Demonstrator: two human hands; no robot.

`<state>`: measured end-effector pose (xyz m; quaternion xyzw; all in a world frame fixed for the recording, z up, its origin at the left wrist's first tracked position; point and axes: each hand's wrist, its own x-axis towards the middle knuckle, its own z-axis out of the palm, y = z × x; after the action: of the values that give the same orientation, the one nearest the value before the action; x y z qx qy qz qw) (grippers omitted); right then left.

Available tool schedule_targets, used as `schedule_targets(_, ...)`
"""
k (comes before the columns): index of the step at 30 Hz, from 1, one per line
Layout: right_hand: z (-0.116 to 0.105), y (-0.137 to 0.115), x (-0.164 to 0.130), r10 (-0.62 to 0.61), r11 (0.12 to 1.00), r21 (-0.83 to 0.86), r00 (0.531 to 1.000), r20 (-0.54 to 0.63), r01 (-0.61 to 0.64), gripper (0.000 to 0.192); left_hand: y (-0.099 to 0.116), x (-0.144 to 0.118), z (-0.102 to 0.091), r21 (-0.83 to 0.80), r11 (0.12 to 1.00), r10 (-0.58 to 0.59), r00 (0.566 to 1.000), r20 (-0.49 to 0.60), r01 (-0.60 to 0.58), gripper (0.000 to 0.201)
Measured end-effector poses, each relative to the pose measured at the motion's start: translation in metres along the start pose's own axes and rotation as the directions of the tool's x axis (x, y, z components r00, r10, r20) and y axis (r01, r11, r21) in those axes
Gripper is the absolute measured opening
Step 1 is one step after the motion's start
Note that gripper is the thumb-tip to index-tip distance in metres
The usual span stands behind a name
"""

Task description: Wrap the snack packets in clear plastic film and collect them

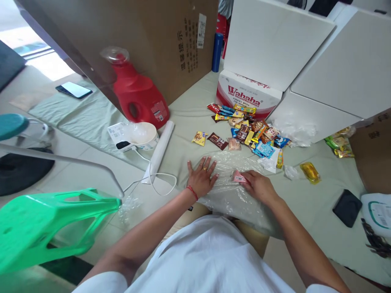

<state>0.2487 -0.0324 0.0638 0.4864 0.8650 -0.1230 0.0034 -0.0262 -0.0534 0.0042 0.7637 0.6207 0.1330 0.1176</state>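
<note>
My left hand [201, 178] lies flat with fingers spread at the left edge of a clear plastic bag [235, 201]. Over the same plastic, my right hand [258, 185] grips a small pink snack packet [238, 177] with a pale label. Just beyond my hands, a yellow snack packet [200, 138], a brown cocoa packet [218, 141] and a pale pink packet [234, 144] lie in a loose row. Behind them spreads a pile of mixed snack packets [252, 129] in brown, yellow, red and blue wrappers.
A Wahaha carton [249, 95] stands behind the pile. Leftward are a red detergent jug [140, 95], a white roll [159, 152], a cable and a green stool [55, 224]. To the right lie a yellow-wrapped snack [310, 172] and a black wallet-like item [347, 208].
</note>
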Motion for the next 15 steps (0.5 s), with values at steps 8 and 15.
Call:
schedule_targets(8,0.015,-0.034,0.004,-0.011,1.000,-0.008,0.995,-0.095,0.010,0.039,0.000,0.000,0.002,0.040,0.999,-0.003,1.000,-0.022,0.004,0.059)
schedule_targets(15,-0.003,0.052,0.037,0.432,0.870,0.375,0.862,-0.265,-0.320,0.051,0.001,0.001,0.001,0.112,0.994,0.009,1.000,-0.011,-0.008,0.058)
